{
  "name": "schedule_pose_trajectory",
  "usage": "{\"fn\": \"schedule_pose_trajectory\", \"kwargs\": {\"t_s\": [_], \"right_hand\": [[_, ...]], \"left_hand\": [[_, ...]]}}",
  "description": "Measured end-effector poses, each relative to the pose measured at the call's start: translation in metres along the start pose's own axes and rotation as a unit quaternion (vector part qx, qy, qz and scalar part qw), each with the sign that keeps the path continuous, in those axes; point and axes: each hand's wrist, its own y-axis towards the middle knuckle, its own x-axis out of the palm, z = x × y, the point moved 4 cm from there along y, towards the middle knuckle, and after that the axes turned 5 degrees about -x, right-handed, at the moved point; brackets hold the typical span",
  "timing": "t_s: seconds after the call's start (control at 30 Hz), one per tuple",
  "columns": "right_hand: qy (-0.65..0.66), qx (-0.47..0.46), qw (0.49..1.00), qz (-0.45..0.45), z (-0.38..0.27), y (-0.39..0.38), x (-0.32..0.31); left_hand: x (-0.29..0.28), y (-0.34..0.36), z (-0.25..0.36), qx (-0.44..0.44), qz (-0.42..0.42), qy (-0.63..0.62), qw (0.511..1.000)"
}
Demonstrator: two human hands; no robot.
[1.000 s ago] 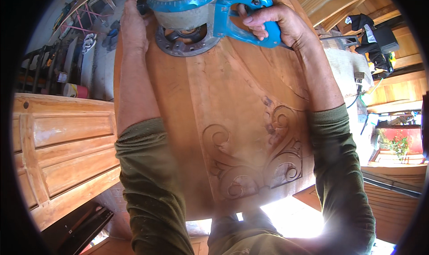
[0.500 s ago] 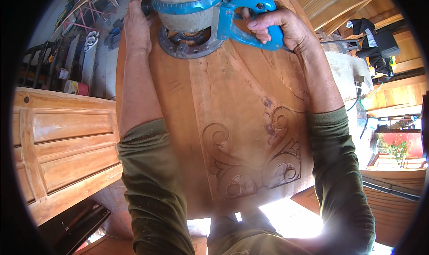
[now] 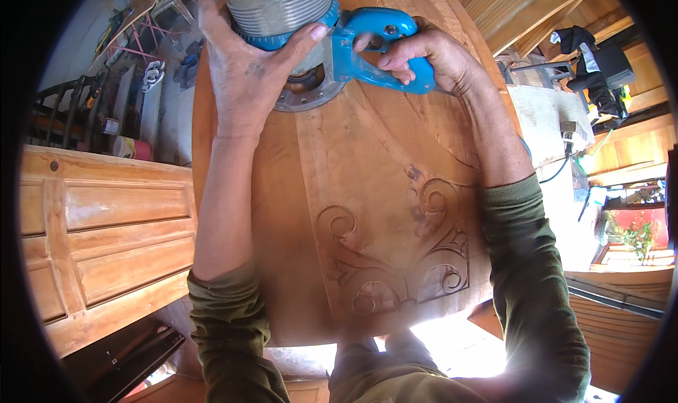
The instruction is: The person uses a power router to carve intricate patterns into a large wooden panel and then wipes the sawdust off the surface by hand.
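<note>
A blue and grey router (image 3: 286, 11) stands at the far part of a wooden panel (image 3: 282, 191). My right hand (image 3: 441, 57) is wrapped round its blue loop handle (image 3: 385, 21), fingers through the opening. With thumb and fingers spread round the near left side of the router's body, my left hand (image 3: 247, 71) grips it by the blue collar; some fingertips are hidden behind it. The round metal base (image 3: 311, 98) rests on the panel, its left part covered by my left hand. Carved scrolls (image 3: 395, 255) decorate the panel's near end.
A panelled wooden door (image 3: 127, 226) lies to the left. Beyond it are a red and white tub (image 3: 132, 148) and metal railings. At the right stand a pale work surface (image 3: 540, 117), a dark bag-like bundle (image 3: 600, 71) and stacked boards (image 3: 614, 325). A cable (image 3: 558, 170) hangs there.
My left hand has shifted from the router's left side knob to its collar and body. The router now appears slightly further left in the view; my right hand keeps the loop handle.
</note>
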Motion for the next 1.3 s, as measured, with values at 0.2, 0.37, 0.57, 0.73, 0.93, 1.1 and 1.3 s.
{"fn": "schedule_pose_trajectory", "kwargs": {"t_s": [0.2,0.37,0.57,0.73,0.93,1.1,1.3], "right_hand": [[0.006,-0.006,1.000,-0.019,-0.006,-0.004,0.005],[-0.014,-0.003,1.000,-0.013,-0.001,-0.002,0.000],[0.008,-0.006,1.000,-0.020,-0.005,-0.005,0.005],[0.017,-0.017,0.999,-0.036,-0.008,-0.004,0.010],[0.016,-0.020,0.999,-0.019,-0.005,-0.006,0.002],[0.021,-0.006,0.999,-0.025,-0.005,-0.003,0.010],[0.024,-0.018,0.999,-0.032,-0.003,-0.001,0.008]], "left_hand": [[-0.003,0.012,-0.004,-0.025,-0.059,-0.101,0.993],[-0.001,0.007,0.002,-0.083,-0.101,-0.127,0.983],[-0.002,0.008,0.005,-0.009,-0.035,0.079,0.996],[-0.022,0.026,-0.024,-0.091,-0.199,-0.012,0.976],[0.006,0.003,0.029,-0.079,-0.028,0.087,0.993],[0.037,-0.003,0.052,-0.035,0.341,-0.193,0.919],[-0.008,0.018,0.004,-0.019,-0.019,0.033,0.999]]}}
